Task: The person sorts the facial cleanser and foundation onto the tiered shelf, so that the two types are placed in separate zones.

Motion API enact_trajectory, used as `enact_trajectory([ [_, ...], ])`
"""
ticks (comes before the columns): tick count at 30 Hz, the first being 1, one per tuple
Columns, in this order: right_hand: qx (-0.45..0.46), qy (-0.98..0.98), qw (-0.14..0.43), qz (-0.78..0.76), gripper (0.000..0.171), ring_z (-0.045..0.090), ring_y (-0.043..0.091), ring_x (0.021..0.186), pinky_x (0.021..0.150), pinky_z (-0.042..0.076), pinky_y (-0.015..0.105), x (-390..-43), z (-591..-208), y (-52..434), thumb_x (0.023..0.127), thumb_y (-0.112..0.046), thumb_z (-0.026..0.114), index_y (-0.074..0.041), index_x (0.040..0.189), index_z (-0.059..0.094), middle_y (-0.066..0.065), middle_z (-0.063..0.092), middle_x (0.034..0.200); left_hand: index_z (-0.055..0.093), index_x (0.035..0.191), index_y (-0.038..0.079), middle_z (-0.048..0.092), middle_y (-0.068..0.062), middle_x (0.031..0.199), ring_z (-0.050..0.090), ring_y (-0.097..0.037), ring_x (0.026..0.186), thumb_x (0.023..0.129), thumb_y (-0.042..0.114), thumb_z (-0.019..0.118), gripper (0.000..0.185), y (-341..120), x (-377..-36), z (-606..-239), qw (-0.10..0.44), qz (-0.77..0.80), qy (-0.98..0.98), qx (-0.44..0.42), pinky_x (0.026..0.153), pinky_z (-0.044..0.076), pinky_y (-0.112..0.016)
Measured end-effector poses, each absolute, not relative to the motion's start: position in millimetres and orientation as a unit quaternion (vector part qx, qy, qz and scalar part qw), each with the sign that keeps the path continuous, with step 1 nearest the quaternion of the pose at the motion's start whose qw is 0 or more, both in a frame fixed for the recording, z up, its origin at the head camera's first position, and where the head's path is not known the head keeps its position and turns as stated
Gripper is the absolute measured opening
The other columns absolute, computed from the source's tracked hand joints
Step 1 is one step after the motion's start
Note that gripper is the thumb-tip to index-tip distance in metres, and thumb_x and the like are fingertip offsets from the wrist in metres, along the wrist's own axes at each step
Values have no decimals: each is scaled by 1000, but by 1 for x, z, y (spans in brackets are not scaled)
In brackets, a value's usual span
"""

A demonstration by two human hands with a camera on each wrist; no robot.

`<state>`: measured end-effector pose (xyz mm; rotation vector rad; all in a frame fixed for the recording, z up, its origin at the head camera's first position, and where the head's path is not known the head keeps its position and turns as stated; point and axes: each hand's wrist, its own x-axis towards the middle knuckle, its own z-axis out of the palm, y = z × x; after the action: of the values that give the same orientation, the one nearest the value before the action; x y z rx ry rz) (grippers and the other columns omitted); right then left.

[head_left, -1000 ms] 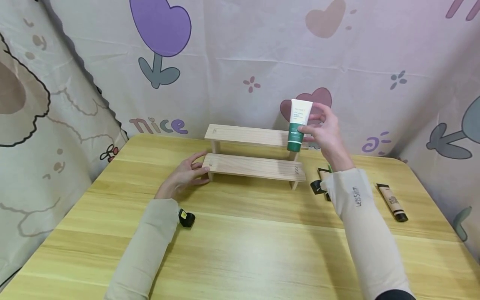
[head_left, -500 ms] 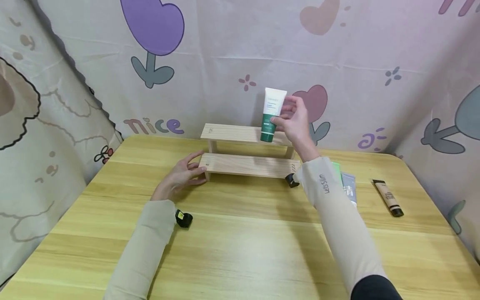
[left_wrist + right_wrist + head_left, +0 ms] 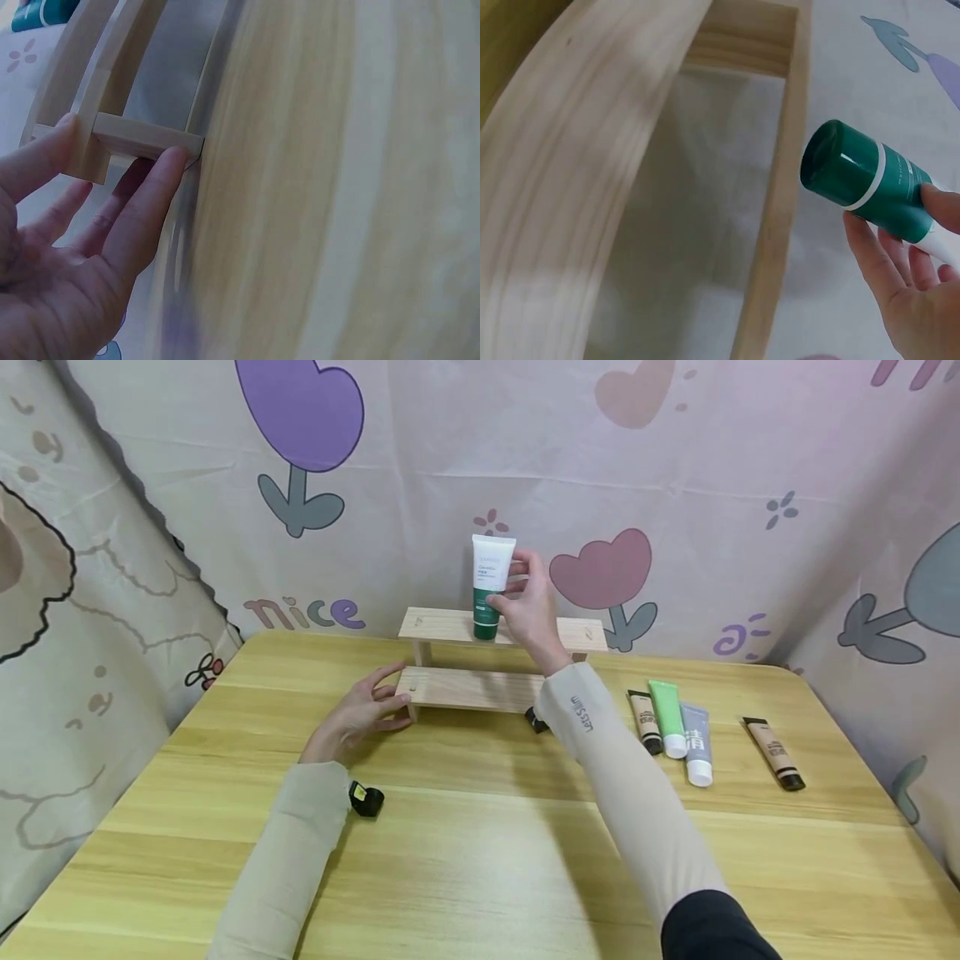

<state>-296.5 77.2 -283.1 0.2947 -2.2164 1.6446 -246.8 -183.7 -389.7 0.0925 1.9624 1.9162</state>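
The fingers point(image 3: 881, 259) of the right hand point(image 3: 529, 602) curl round a white and green tube point(image 3: 489, 585), holding it upright, cap down. The cap sits at the top step of a small wooden two-step shelf point(image 3: 450, 687), though whether it touches the wood I cannot tell; the wrist view shows the green cap point(image 3: 838, 163) just beside the board's edge. The left hand point(image 3: 362, 710) rests with straight, relaxed fingers point(image 3: 154, 191) against the left end of the lower step, thumb above and fingertips under the cross-piece.

The right forearm in its beige sleeve point(image 3: 615, 777) crosses in front of the shelf's right half and hides it. To the right on the bench point(image 3: 465, 860) lie four more tubes: a tan one point(image 3: 645, 720), a green one point(image 3: 666, 717) and a grey one point(image 3: 696, 743) side by side, and another tan tube point(image 3: 775, 752) apart from them. The bench is pale yellow wood grain. Behind and to both sides hangs a cloth backdrop point(image 3: 675, 468) printed with tulips, hearts and the word "nice".
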Motion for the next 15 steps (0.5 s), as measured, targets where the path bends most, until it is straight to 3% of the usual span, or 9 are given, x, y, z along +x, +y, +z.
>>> enact_trajectory([
  [10, 132, -771, 191, 592, 63, 57, 31, 106, 100, 51, 42, -306, -289, 50, 83, 19, 71, 1, 138, 44, 19, 55, 118, 12, 165, 15, 36, -31, 151, 47, -41, 130, 106, -3, 47, 71, -184, -246, -390, 200, 687, 698, 23, 104, 51, -46],
  [15, 140, -776, 203, 580, 60, 56, 28, 104, 96, 51, 34, -310, -290, 36, 82, 19, 72, 2, 135, 48, 18, 57, 115, 13, 165, 16, 36, -31, 152, 46, -41, 131, 105, -3, 47, 71, -185, -247, -389, 201, 689, 696, 25, 103, 51, -46],
])
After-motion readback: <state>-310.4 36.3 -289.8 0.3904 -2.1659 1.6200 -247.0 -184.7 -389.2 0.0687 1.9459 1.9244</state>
